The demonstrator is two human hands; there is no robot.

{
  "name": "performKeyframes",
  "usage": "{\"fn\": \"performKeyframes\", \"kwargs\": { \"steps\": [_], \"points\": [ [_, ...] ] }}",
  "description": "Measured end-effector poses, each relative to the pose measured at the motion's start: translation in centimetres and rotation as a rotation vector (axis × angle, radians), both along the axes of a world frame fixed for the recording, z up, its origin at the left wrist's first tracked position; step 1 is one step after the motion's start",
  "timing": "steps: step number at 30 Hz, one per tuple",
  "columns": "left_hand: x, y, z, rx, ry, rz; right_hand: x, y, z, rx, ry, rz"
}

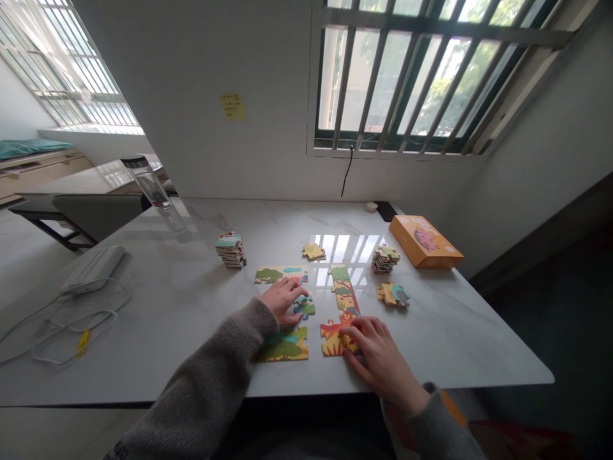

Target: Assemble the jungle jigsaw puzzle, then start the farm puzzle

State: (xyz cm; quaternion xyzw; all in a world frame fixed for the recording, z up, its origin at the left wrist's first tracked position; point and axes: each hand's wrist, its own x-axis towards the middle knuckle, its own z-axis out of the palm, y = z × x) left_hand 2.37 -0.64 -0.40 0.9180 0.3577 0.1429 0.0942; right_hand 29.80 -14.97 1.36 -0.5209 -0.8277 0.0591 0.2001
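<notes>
My left hand point(282, 300) sits in the middle of the marble table point(445, 332), its fingertips on a small blue-green jigsaw piece point(304, 306). Just beyond it lies a joined section of jungle-scene pieces point(280, 275), and another section point(285, 345) lies below it. My right hand point(378, 361) presses on red-and-yellow pieces point(332, 338) at the foot of a narrow joined column point(345, 291). Two stacks of pieces point(230, 250) point(385, 260) stand farther off, with a loose cluster point(393, 294) and a single piece point(313, 252) nearby.
An orange puzzle box point(425, 241) lies at the table's right. A glass bottle point(152, 188) lies at the far left corner, and a white power bank point(93, 268) with a tangled white cable point(81, 335) sits on the left. The table's front edge runs close to my arms.
</notes>
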Motion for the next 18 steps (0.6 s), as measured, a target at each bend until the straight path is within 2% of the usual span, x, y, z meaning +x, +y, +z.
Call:
{"fn": "performKeyframes", "kwargs": {
  "steps": [4,11,14,18],
  "points": [
    [-1.1,0.1,-0.2,-0.007,-0.026,-0.034,0.1,0.1,0.0,0.01,-0.004,0.007],
    [-2.1,0.2,-0.9,0.029,-0.03,0.029,-0.4,0.8,-0.2,0.061,0.012,-0.003],
    [-1.6,0.1,-0.7,0.054,-0.096,-0.002,-1.1,1.6,0.6,0.089,0.05,0.001],
    [-0.8,-0.5,0.4,0.141,-0.29,-0.079,-2.3,3.7,2.8,0.025,0.119,0.101]
  ]
}}
